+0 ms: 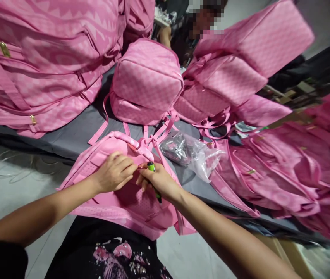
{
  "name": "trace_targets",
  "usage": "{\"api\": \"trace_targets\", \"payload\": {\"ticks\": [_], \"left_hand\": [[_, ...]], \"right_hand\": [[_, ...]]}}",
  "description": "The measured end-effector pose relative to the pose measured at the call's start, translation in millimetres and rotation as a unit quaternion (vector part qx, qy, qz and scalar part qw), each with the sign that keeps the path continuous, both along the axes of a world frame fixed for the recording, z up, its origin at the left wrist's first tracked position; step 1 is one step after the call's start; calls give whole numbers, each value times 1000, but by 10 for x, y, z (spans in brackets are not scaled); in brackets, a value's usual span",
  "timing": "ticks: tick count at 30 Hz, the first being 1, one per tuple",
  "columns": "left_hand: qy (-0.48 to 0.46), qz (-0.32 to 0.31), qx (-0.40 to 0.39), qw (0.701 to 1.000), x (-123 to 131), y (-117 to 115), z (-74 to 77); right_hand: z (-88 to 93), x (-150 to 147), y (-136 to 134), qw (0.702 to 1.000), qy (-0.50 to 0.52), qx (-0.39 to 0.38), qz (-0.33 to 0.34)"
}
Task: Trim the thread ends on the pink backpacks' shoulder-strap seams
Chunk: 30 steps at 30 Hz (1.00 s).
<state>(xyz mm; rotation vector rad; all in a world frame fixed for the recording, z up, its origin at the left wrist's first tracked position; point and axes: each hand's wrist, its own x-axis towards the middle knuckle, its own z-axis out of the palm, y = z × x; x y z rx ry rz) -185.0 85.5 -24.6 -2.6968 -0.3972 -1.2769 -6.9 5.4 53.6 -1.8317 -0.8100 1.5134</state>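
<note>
A pink backpack [136, 211] lies across my lap and the table's edge, its padded, perforated side facing up. Above it, my left hand [117, 172] is closed, fingertips pinched on something too small to make out. My right hand [160, 180] wraps round a slim green-and-black tool [151, 166], whose exact kind I cannot tell. The fingertips of both hands nearly meet, with a thin reddish bit between them. Just beyond the hands are the backpack's top handle and straps [146, 149].
Large pink backpacks [51, 69] are piled at the left. A checkered pink backpack [149, 81] stands ahead, with more stacked behind and at the right. A clear plastic bag [182, 149] with dark contents rests on the grey-covered table [74, 141]. Another person [182, 35] is at the back.
</note>
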Motion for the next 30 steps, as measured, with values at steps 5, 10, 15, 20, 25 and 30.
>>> {"api": "trace_targets", "payload": {"ticks": [5,10,15,20,25,30], "left_hand": [[-21,254,-272,928,-560,52,-123],[83,275,-416,863,-536,81,-143],[60,204,-409,887,-535,182,-76],[-85,91,-138,983,-327,79,105],[-11,-59,-99,993,50,-54,382],[-192,75,-422,883,313,789,639]], "right_hand": [[91,-116,-26,999,19,-35,0],[160,-632,262,994,93,5,51],[225,-729,459,974,167,37,148],[322,-131,95,986,39,110,115],[124,423,-333,880,-443,80,152],[-116,757,-575,827,-539,92,135]]}}
